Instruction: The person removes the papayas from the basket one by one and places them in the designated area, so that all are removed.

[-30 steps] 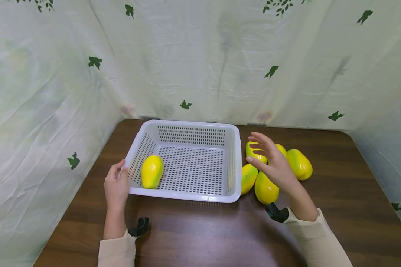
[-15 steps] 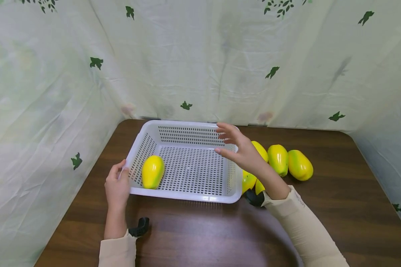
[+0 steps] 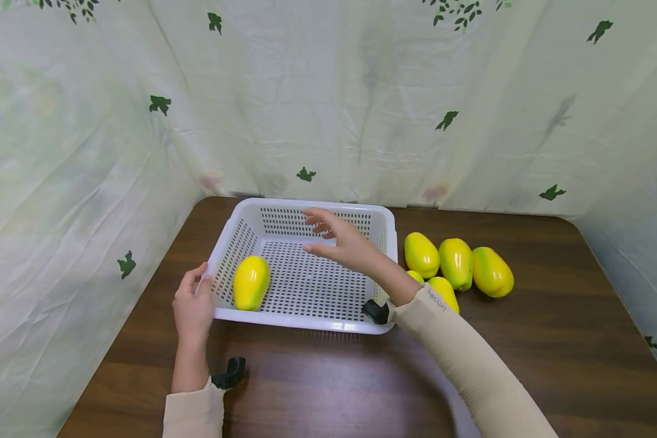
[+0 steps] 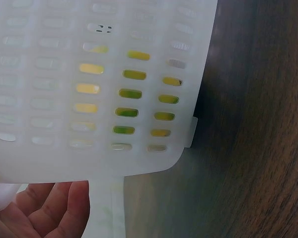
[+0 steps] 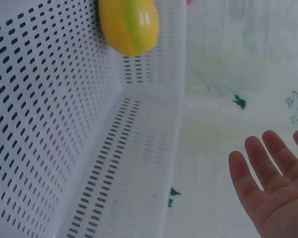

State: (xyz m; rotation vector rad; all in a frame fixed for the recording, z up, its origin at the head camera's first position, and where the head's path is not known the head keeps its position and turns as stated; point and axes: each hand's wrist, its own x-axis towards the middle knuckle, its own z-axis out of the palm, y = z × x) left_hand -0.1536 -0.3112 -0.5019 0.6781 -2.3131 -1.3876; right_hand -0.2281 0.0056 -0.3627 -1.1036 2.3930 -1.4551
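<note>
A white perforated plastic basket stands on the table with one yellow-green mango lying inside at its left end. My left hand grips the basket's left rim between thumb and fingers; in the left wrist view, its curled fingers show beside the rim. Above the basket's right half hovers my right hand, fingers spread and nothing in it. The right wrist view also has this empty hand, apart from the basket wall. Several more mangoes lie right of the basket, two partly hidden by my right arm.
The dark wooden table extends in front of the basket and to the right of the mangoes. A pale curtain with green bird and leaf prints encloses the back and sides. Black wrist mounts sit on both wrists.
My right hand has moved left, from over the loose mangoes to above the basket, staying empty. My left hand keeps its hold on the rim, and the basket stays put.
</note>
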